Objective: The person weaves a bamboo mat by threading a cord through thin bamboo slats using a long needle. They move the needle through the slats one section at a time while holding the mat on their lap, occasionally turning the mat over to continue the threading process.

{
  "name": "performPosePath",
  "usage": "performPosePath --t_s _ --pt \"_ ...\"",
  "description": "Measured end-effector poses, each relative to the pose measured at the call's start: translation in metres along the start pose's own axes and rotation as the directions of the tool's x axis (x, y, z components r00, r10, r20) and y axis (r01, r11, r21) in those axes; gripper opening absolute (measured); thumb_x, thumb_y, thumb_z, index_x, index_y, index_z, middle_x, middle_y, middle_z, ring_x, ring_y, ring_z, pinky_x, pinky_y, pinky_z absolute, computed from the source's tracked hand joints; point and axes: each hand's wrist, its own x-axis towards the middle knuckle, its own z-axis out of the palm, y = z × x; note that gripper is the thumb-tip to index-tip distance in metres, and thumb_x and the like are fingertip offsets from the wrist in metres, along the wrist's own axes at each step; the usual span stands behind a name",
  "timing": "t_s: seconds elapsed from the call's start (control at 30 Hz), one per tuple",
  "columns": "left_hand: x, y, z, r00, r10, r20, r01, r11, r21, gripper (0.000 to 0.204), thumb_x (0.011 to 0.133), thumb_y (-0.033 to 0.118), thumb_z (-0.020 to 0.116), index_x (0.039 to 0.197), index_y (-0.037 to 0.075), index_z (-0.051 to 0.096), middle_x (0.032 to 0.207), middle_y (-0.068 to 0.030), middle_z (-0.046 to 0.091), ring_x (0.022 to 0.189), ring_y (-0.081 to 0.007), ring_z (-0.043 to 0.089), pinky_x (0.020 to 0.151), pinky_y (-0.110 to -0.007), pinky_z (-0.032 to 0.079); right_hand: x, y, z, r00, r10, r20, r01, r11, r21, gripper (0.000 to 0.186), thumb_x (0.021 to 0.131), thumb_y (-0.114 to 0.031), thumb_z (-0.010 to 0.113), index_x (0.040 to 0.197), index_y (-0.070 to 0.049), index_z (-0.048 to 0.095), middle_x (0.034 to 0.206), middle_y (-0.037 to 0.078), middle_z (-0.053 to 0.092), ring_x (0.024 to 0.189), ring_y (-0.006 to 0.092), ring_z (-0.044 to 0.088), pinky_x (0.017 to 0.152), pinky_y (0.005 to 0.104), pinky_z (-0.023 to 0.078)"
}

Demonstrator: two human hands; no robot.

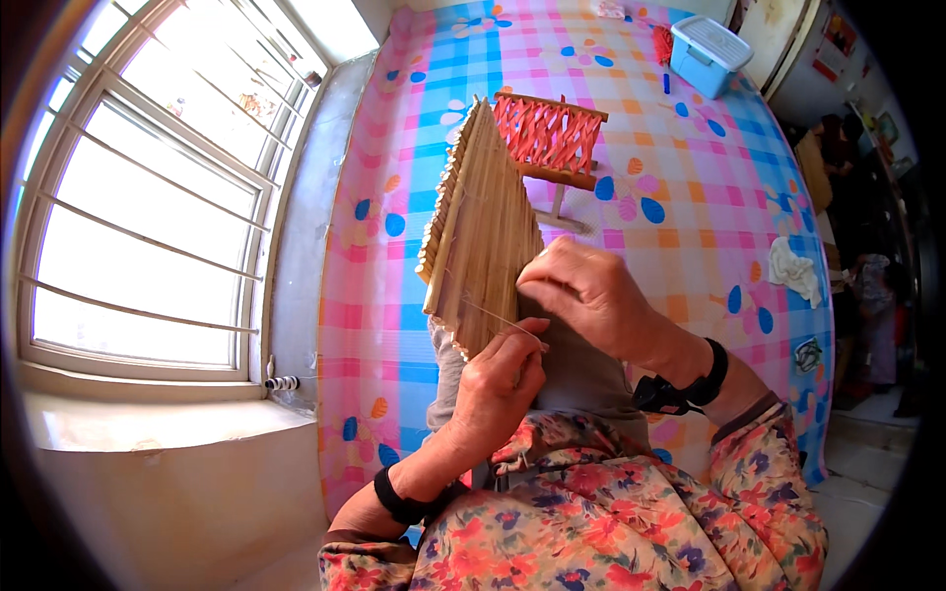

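A panel of straw-coloured stalks [491, 212], laid side by side, leans across my lap with its tapered end pointing away. Pinched at its near right edge, my left hand [503, 379] holds a thin thread [485, 312] that runs over the stalks. My right hand [583, 294] is raised just right of the panel, fingers bent together; whatever is between them is too small to make out. Beyond the panel lies a wooden frame [558, 179] wound with crossing red strips [545, 136].
A checked, flowered sheet [670, 295] covers the surface around me. Upon it are a blue lidded box [708, 59] at the far right, a white cloth [793, 271] and a small crumpled item [808, 355]. A barred window [148, 217] is at left. Another person [872, 305] is at far right.
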Motion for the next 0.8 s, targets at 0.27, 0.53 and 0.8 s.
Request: performPosePath --t_s 0.27,0.53,0.8 --pt "-0.003 -0.008 0.000 0.995 0.103 -0.012 -0.101 0.992 0.080 0.017 0.079 -0.005 0.059 0.095 0.001 0.058 0.085 -0.0178 0.059 0.076 -0.0374 0.060 0.064 -0.041 0.049 0.030 0.003 0.025 0.850 0.158 0.503 -0.262 0.954 0.143 0.026 0.085 -0.024 0.062 0.093 0.000 0.067 0.080 0.023 0.064 0.076 0.0351 0.065 0.070 0.0388 0.050" --pt "0.000 -0.005 0.000 0.987 0.157 0.019 -0.158 0.983 0.092 0.021 0.077 -0.007 0.059 0.096 -0.001 0.058 0.083 -0.0173 0.057 0.072 -0.0369 0.060 0.062 -0.041 0.050 0.018 0.019 0.035 0.933 -0.015 0.359 -0.084 0.962 0.258 0.015 0.089 -0.012 0.059 0.092 0.002 0.063 0.076 0.020 0.061 0.067 0.0269 0.062 0.064 0.0339 0.049" --pt "0.002 -0.005 -0.003 0.979 0.199 0.052 -0.204 0.972 0.121 0.027 0.075 -0.006 0.063 0.101 -0.002 0.057 0.091 -0.0177 0.058 0.079 -0.0365 0.060 0.068 -0.039 0.052 0.013 0.041 0.030 0.928 0.208 0.310 -0.304 0.903 0.304 0.017 0.091 -0.016 0.059 0.087 0.000 0.063 0.085 0.006 0.064 0.076 0.0155 0.060 0.071 0.0273 0.046"
